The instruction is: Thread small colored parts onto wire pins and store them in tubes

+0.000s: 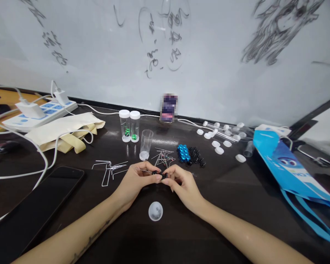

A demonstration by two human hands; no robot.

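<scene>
step: apparently aligning small black rounded plastic-looking parts [164, 176] | grip: left hand [134, 179], right hand [185, 184] both pinching them, nearer than clear cylindrical plastic tube [146, 142] | next: probably needs steady pinch

Head view, wide, forward and down

The one camera sits on the person's head, above the near side of the counter [225, 212], tipped down and facing the far edge. Left hand [139, 178] and right hand [184, 185] lie close before it, near enough to make out each grip. Farther off, the view spans the far edge and climbs the board [99, 47] behind it.
</scene>
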